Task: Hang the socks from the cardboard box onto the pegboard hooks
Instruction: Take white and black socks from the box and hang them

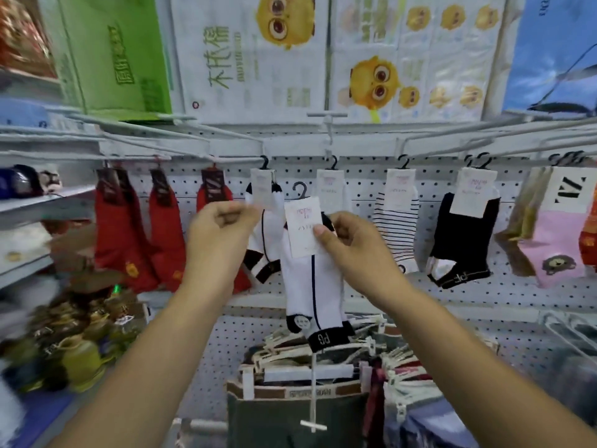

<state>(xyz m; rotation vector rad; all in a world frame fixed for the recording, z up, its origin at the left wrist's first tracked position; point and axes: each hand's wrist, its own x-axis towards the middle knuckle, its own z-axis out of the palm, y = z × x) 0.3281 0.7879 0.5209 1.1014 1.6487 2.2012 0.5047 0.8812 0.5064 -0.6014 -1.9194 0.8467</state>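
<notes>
Right hand (349, 244) pinches the white sock (310, 286) just below the hooks (327, 124); left hand (219, 231) curled, grip unclear.

Straight above the grip of the right hand (349, 244) on the white sock (311, 286), the way up was narrow. A hung sock with black trim (263, 244) and the left hand (223, 224) stood just to the left of it, and another carded sock (331, 189) was just behind. Higher up, long wire hooks (226, 138) reached forward. Right of the grip, bare pegboard (426, 221) showed between a striped sock (395, 227) and a black sock (462, 240). Far left, red socks (129, 234) hung close together. Below the grip, crowded clothes hangers (307, 371) blocked the space.
</notes>
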